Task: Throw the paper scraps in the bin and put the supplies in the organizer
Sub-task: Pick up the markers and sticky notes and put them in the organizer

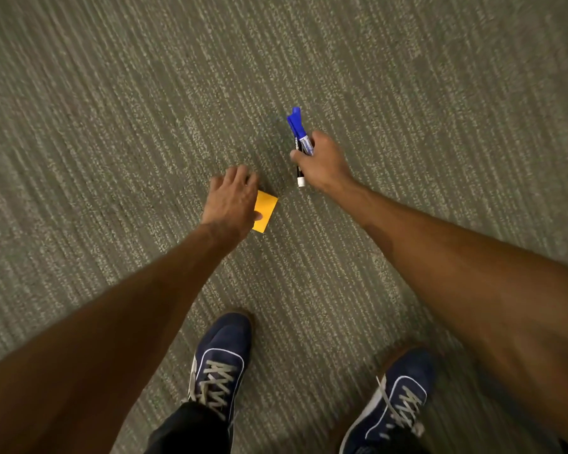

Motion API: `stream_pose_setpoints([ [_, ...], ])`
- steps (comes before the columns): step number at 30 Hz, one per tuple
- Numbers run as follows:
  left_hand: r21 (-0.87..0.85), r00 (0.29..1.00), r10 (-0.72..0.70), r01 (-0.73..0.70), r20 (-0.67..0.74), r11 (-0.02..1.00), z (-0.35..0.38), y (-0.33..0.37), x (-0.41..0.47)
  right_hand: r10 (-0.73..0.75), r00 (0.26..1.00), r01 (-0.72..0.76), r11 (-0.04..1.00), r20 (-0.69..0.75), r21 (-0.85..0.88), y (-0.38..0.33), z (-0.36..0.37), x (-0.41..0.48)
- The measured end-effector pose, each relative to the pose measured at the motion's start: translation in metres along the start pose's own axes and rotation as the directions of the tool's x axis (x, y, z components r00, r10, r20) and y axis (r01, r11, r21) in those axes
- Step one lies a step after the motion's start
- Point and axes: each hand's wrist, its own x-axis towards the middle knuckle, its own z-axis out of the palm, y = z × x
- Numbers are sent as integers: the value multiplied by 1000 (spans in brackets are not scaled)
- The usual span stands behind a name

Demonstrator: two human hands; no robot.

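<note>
- The two bare forearms lie nearest the camera, running in from the lower corners and reaching down and forward over the carpet [112, 93].
- Below them stand two dark blue shoes with pale laces: the left shoe [222, 358] near the bottom centre and the right shoe [397, 401] toward the lower right, both planted on the carpet. A bit of dark trouser leg shows above the left shoe.
- The left hand [232, 201] is turned palm down with its fingers spread and curved. Its thumb lies on top of an orange sticky-note pad [265, 213], while the fingers reach past the pad's far edge.
- Whether the pad is lifted clear or still resting on the carpet cannot be told; the hand covers its left side.
- The right hand [320, 162] is closed in a fist around a bundle of pens and markers [299, 139].
- The blue caps of that bundle stick out past the knuckles, pointing away from the camera, and a dark marker barrel with a white end juts out below the hand toward the camera.
- The pad sits just to the lower left of the bundle; the two hands are near each other but not touching.
- The carpet is grey-green with pale ribbed stripes running diagonally, and it fills the view.
</note>
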Motion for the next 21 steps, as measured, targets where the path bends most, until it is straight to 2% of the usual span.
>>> stream_pose_setpoints([
  [3,25,999,-43,43,2,999,-1,0,1,60,998,-60,995,-2,85,5,-12,-12],
  [6,4,1000,-21,21,0,1000,-8,-1,-7,118,993,-119,975,14,190,10,-24,-27],
  [8,-127,999,-46,42,-23,991,-21,-1,-17,150,988,-155,953,38,260,5,-37,-44],
  [10,-324,985,-175,163,-6,932,-40,4,-29,175,982,-187,910,65,370,-2,-54,-67],
  [13,-584,934,-347,330,87,742,-76,15,-51,195,976,-218,831,100,511,-18,-83,-106],
  [15,-718,913,-394,344,106,605,-106,24,-69,180,976,-216,796,120,565,-30,-105,-132],
  [18,-863,896,-402,346,188,369,-163,45,-99,178,979,-197,745,94,638,-54,-144,-178],
  [21,-934,892,-377,325,250,150,-220,64,-126,190,981,-171,707,49,686,-77,-178,-218],
])
